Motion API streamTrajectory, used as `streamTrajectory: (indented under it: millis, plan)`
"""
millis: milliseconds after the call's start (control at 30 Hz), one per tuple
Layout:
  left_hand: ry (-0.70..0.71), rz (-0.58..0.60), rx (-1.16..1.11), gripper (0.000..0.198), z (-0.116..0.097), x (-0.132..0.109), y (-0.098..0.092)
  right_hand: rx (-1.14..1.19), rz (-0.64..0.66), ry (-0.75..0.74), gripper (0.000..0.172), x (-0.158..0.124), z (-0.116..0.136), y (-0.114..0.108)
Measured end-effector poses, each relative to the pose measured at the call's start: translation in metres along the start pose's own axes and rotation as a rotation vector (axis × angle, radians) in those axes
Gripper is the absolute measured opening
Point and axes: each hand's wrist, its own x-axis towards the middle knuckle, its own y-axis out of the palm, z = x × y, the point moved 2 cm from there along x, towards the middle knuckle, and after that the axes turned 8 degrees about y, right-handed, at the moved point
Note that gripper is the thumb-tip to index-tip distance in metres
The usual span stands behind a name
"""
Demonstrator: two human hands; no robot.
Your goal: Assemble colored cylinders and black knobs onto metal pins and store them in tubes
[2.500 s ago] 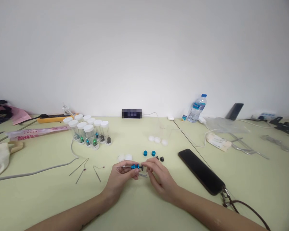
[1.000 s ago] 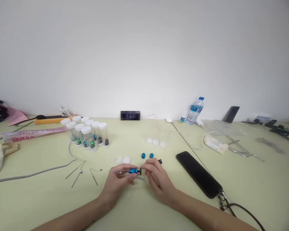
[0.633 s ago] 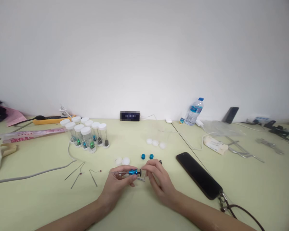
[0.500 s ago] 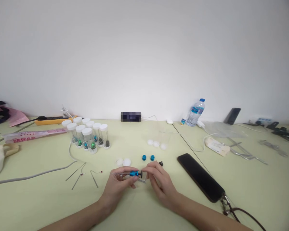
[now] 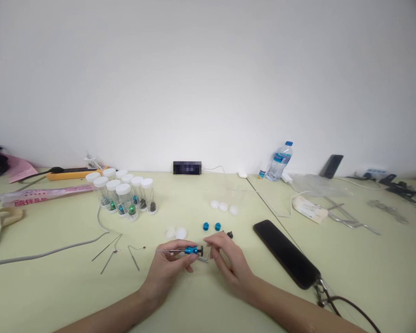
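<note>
My left hand point(image 5: 168, 264) pinches a small blue metal part with a black disc-shaped end point(image 5: 191, 250) between thumb and fingers. A thin metal rod point(image 5: 164, 250) runs left from the blue part. Just right of the black end hovers my right hand point(image 5: 230, 259), fingers bent and apart, holding nothing I can see. Between the hands, partly hidden, an L-shaped hex key point(image 5: 204, 260) lies on the table. Beyond them sit two blue metal pieces point(image 5: 211, 226) and small black parts point(image 5: 229, 235), partly covered by my right hand. White round caps point(image 5: 180, 233) lie beyond my left hand.
Clear tubes with white lids point(image 5: 124, 189) stand at the back left. Bent metal rods point(image 5: 116, 252) lie left of my hands. On the right are a black phone point(image 5: 286, 254) with a strap, a water bottle point(image 5: 280, 162) and a white cable point(image 5: 291, 206).
My right fingertips have moved slightly away from the black end of the blue part. My left hand keeps its hold. The whole view has shifted a little.
</note>
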Motion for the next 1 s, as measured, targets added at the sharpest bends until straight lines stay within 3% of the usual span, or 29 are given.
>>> streamTrajectory:
  millis: [1000]
  plan:
    - [0.002, -0.002, -0.044, 0.019, -0.0021, 0.0002, -0.0003, -0.009, 0.046, -0.049, 0.041, 0.0004, 0.0022, 0.0018]
